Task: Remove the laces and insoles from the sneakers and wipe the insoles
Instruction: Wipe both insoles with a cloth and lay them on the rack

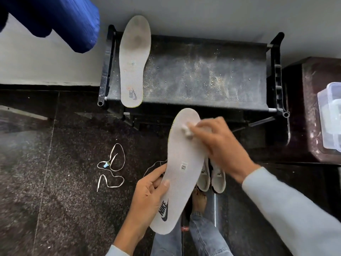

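Single head-worn wide-angle view, steeply down and slightly forward. Left hand (147,189) and right hand (217,139) close, lower centre; floor (55,200) fills most; black rack (203,74) against wall (203,13) at top. Edges bow.

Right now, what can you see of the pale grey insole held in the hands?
The pale grey fabric-topped insole bears a dark NIKE logo at the heel and a square mark mid-length. It is held up, toe away. The left hand grips its heel half; the right hand presses a small white wipe on its toe end.
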`<action>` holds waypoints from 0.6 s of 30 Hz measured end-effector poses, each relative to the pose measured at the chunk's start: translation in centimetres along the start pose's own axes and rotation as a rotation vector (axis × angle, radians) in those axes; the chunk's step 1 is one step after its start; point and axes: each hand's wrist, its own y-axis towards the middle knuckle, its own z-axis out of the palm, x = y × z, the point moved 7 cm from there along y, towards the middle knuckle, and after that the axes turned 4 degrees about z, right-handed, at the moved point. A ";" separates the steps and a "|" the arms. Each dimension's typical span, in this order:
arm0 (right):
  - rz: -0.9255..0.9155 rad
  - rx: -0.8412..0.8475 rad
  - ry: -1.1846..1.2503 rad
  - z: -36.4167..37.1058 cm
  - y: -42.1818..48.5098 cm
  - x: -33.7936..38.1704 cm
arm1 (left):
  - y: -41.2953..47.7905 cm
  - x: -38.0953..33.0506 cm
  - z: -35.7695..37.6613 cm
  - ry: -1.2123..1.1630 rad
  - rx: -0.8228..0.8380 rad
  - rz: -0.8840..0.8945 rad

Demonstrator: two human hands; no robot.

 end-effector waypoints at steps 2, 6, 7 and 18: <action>0.117 -0.060 -0.022 -1.3 1.9 -2.8 | -0.1 0.3 -0.1 0.014 0.009 -0.015; 0.175 -0.286 0.017 -5.3 2.6 -1.3 | -0.2 0.6 -0.3 0.027 0.000 -0.027; 0.126 -0.317 0.020 -5.8 2.2 0.4 | -0.2 0.7 -0.3 0.021 -0.010 -0.033; -0.163 -0.412 0.023 -6.4 -0.7 7.9 | -0.4 2.0 -1.8 0.011 -0.131 -0.072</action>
